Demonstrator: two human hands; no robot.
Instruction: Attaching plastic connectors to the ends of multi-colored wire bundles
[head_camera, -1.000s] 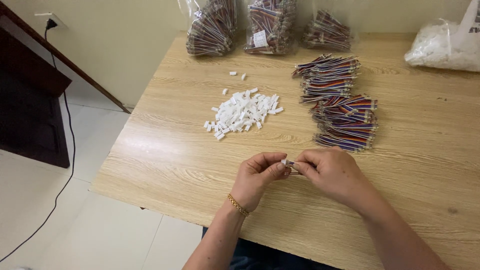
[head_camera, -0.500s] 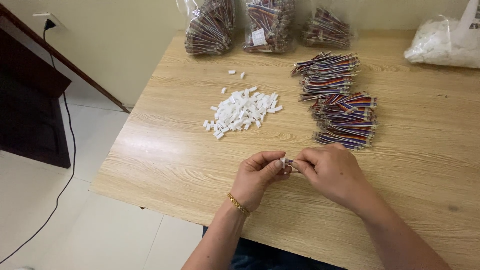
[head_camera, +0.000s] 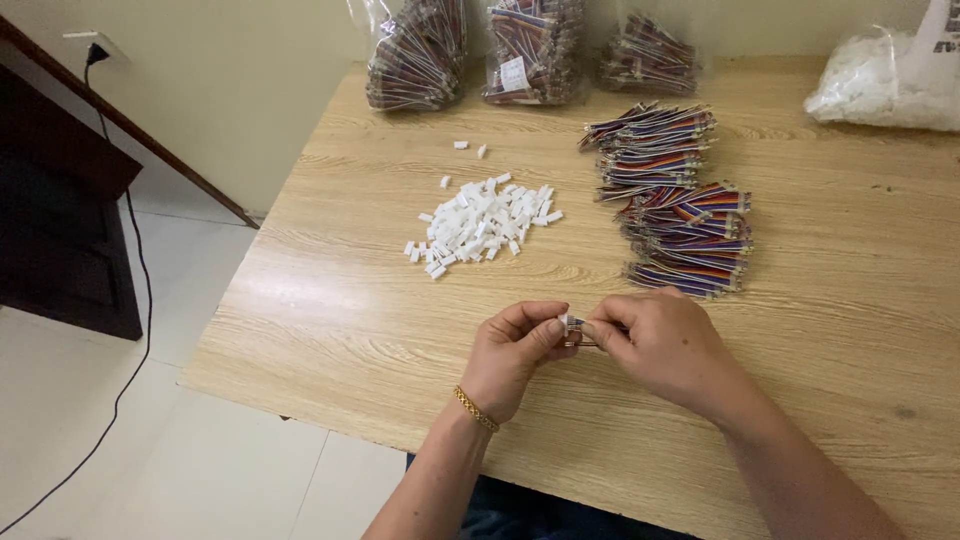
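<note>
I've got a small white connector housing pinched between both sets of fingertips, just above the near edge of the tabletop, and a short multicoloured ribbon wire runs out of it under my right palm, mostly hidden. My left hand is closed on the housing, thumb and forefinger tight around it; my right hand is closed on the wire end, fingers curled, pressing in toward the housing. I can't tell whether the wire end is fully seated, the joint is too small and covered by my fingertips, so I judge this piece as mid-assembly. Looking outward, the heap of loose white housings lies well apart toward the far left, with a few strays beyond it, and that heap looks large, so plenty appears to be left. To the right of it sit two stacks of ribbon wires, the farther stack and the nearer stack, touching one another; whether those carry housings I can't make out. Along the far edge stand three clear bags of wire bundles, and a bag of white parts at the far right corner. My reckoning: early to middling, much stock waiting.
</note>
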